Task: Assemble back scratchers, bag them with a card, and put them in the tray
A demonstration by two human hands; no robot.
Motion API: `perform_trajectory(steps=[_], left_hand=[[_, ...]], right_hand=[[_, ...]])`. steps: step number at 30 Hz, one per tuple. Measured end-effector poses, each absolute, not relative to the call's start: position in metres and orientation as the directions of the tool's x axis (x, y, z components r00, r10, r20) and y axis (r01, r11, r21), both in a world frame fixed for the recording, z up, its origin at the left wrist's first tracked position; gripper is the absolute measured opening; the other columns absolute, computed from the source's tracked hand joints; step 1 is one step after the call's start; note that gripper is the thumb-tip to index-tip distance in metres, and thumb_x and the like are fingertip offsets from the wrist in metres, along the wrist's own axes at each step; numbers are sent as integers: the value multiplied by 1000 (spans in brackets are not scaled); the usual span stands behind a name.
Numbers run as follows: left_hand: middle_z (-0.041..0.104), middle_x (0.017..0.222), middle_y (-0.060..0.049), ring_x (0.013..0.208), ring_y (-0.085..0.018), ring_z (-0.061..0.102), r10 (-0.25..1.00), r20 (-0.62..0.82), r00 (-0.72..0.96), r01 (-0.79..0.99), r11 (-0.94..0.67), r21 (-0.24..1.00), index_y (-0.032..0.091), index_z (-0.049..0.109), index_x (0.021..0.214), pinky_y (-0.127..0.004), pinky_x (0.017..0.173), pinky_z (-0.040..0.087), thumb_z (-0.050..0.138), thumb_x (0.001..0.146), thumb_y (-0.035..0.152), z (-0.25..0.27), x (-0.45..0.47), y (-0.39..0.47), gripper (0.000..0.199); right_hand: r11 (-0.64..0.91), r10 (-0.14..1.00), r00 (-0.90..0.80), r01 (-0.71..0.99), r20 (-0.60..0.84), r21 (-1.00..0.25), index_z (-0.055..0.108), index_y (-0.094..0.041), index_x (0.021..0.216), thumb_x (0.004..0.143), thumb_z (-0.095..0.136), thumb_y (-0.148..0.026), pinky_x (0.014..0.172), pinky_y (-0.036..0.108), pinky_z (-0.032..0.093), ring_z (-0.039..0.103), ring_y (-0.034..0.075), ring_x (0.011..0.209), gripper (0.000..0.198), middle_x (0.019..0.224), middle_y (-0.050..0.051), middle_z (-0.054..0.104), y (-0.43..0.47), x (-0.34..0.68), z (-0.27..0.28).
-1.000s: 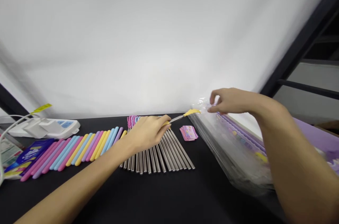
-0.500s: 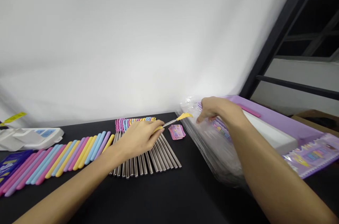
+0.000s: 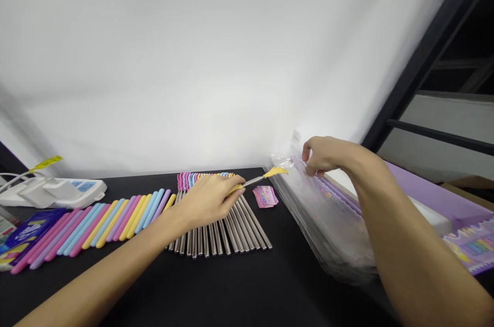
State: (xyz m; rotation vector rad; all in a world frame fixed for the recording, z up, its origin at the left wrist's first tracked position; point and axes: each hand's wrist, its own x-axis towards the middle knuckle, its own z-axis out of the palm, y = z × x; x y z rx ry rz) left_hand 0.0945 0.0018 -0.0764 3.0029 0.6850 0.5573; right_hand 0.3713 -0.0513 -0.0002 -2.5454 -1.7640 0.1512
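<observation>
Far left: white power strip point(image 3: 87, 189) with plugs in it, left end cut by the frame; yellow tag point(image 3: 48, 162) on a cable. Blue-purple packet point(image 3: 36, 228) below, partly under the first pink sticks, its print unreadable. Row of pastel sticks point(image 3: 111, 224) next, pink, purple, blue, yellow; left forearm hides the lower right end.

Left hand point(image 3: 210, 197) closed on a yellow-tipped tool point(image 3: 276, 172), yellow at both ends with a metal shaft between; most of its near end is inside the grip. Tool sits above the metal rods point(image 3: 252, 224) fanned on the black table point(image 3: 247, 291), far tip pointing right toward the bags. Hand covers the middle of the rods; coloured ends show behind it.

Small card stack point(image 3: 265, 196) just right of the rods, text too small to read. Then clear bags point(image 3: 309, 208) in a pile, edges blurry, count unclear. Right hand point(image 3: 322, 156) at their far end, fingers curled; can't tell if they pinch film. Right forearm blocks part of the white box point(image 3: 432, 216). Purple printed packaging point(image 3: 476, 247) runs off the right edge.
</observation>
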Motion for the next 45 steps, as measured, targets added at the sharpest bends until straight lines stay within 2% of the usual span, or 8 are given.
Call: perform_trajectory(steps=[4, 11, 15, 21, 24, 29, 34, 45], left_hand=[[71, 87, -4, 75, -19, 66, 426, 340, 838, 408, -904, 128, 20, 58, 114, -29, 64, 44, 34, 100, 33, -75, 93, 4, 31], [61, 67, 1, 54, -12, 51, 521, 293, 802, 414, -838, 355, 20, 60, 108, -25, 53, 36, 36, 99, 36, -66, 86, 10, 31], [46, 57, 5, 50, -10, 44, 557, 231, 798, 385, -766, 514, 20, 57, 108, -23, 50, 33, 37, 98, 40, -59, 75, 23, 30], [37, 58, 5, 51, -9, 34, 534, 118, 837, 328, -662, 673, 18, 60, 101, -22, 48, 28, 46, 93, 51, -44, 49, 45, 37], [36, 56, 5, 49, -9, 33, 489, 50, 871, 306, -619, 723, 17, 62, 100, -22, 47, 27, 49, 91, 51, -38, 41, 48, 38], [40, 57, 4, 48, -9, 36, 485, -51, 873, 379, -608, 697, 17, 65, 96, -22, 46, 29, 53, 89, 51, -33, 35, 50, 36], [54, 68, 0, 51, -9, 45, 511, -146, 847, 467, -583, 665, 17, 67, 99, -22, 47, 35, 56, 86, 47, -33, 30, 53, 34], [45, 49, 3, 45, -11, 45, 509, -183, 841, 503, -611, 611, 14, 67, 93, -22, 45, 35, 48, 89, 52, -34, 31, 50, 42]], right_hand=[[-389, 917, 356, 898, -181, -204, 68, -21, 65, 55, 65, -16, 54, 31, 42, 62, 22, 63, 12, 58, 2, 64, -53, 369, 8], [-270, 961, 276, 927, -15, -261, 58, -21, 53, 68, 61, -35, 51, 30, 36, 51, 17, 56, 21, 56, 0, 56, -58, 359, 14], [-175, 981, 190, 838, -23, -517, 61, -19, 53, 69, 65, -32, 55, 30, 46, 59, 18, 60, 21, 61, 4, 63, -55, 358, 9], [40, 990, 64, 725, 126, -688, 72, -18, 82, 66, 75, -33, 66, 34, 54, 67, 22, 73, 22, 84, 8, 73, -42, 352, -4], [109, 970, 91, 665, 225, -739, 63, -21, 107, 64, 76, -21, 62, 33, 55, 67, 20, 67, 44, 86, 6, 72, -35, 346, -12], [243, 882, 201, 580, 426, -778, 44, -26, 132, 63, 79, -22, 61, 36, 56, 69, 22, 68, 77, 72, 1, 68, -29, 334, -19], [250, 832, 318, 516, 454, -819, 57, -22, 117, 67, 80, -32, 64, 38, 59, 70, 24, 69, 56, 70, 2, 68, -28, 333, -18], [154, 822, 388, 555, 418, -817, 65, -21, 97, 65, 81, -39, 64, 39, 59, 71, 26, 68, 39, 69, 6, 73, -29, 337, -18]])
